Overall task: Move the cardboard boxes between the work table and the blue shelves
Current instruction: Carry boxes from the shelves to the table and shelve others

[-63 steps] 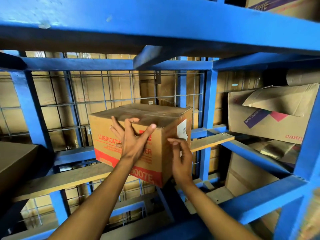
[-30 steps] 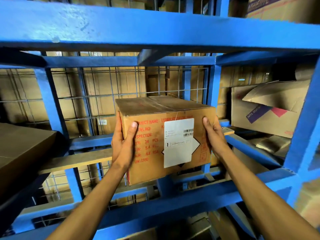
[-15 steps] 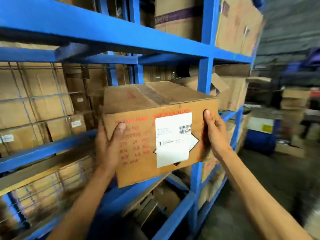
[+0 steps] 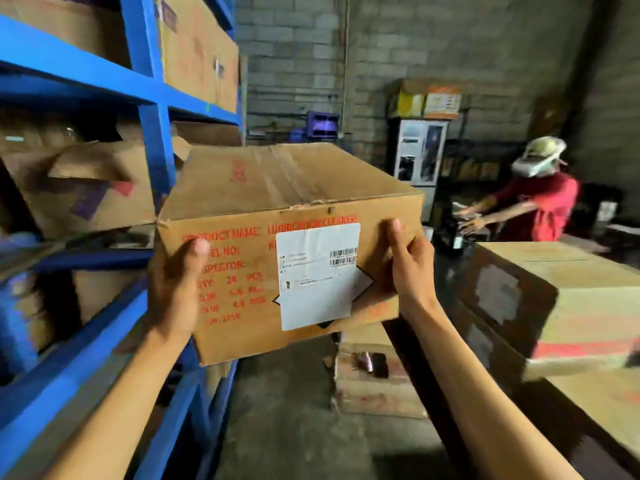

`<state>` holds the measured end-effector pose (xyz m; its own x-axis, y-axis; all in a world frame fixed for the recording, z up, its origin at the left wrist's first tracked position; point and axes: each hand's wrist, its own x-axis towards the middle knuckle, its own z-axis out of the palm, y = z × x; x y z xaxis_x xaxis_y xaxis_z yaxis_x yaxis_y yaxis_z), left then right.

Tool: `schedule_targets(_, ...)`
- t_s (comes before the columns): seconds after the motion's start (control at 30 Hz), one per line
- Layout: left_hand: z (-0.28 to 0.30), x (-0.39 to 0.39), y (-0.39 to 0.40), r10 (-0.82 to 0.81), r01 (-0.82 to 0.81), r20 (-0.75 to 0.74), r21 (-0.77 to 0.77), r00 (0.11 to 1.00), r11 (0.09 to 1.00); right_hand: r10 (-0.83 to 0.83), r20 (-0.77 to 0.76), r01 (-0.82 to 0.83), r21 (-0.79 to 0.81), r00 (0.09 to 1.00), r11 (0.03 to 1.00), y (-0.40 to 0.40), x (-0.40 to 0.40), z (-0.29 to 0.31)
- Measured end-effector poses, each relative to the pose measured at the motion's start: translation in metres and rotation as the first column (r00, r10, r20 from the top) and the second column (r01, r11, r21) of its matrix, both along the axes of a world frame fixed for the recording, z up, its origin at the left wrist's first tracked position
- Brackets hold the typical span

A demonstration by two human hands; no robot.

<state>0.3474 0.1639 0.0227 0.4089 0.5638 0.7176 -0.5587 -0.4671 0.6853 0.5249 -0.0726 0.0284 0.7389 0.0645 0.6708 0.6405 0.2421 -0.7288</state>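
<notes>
I carry a brown cardboard box [image 4: 277, 202] with red print and a white barcode label in the air in front of me. My left hand [image 4: 176, 289] grips its left side, thumb on the front face. My right hand [image 4: 408, 268] grips its right side, thumb up on the front. The blue shelves [image 4: 152, 140] stand at my left, holding other cardboard boxes [image 4: 97, 188]. At the right, the work table [image 4: 568, 431] carries another cardboard box [image 4: 571, 299] with a red stripe.
A person in a red shirt [image 4: 540, 206] works at the far end of the table. A carton [image 4: 374, 375] sits on the floor in the aisle between shelves and table. A grey block wall and a white cabinet [image 4: 415, 154] are behind.
I have pulled the box off the shelf and turned right with it. The view has swung from the shelf bay toward the aisle and the work table.
</notes>
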Motion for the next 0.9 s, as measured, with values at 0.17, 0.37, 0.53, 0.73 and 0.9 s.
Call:
schedule_targets(0.17,0.017,0.045,-0.060,-0.156,0.155,0.019,0.074,0.988,0.985,-0.170,0.044,0.170,0.008,0.984,0.985,-0.090,-0.003,0.015)
schedule_targets(0.37,0.030,0.106,-0.133,-0.319,0.319,0.021,0.026,0.947,0.947,-0.409,0.046,0.410,-0.010,0.911,0.912,-0.179,-0.001,0.030)
schedule_targets(0.53,0.030,0.162,-0.196,-0.511,0.510,0.005,0.061,0.859,0.858,-0.604,0.040,0.604,-0.011,0.796,0.797,-0.255,-0.001,0.029)
schedule_targets(0.73,0.028,0.204,-0.281,-0.780,0.780,-0.009,0.036,0.626,0.625,-0.744,0.019,0.744,0.027,0.668,0.668,-0.335,-0.016,0.018)
schedule_targets(0.9,0.024,0.232,-0.350,-0.862,0.864,-0.083,-0.009,0.500,0.503,-0.838,-0.012,0.836,0.067,0.546,0.544,-0.397,-0.034,-0.001)
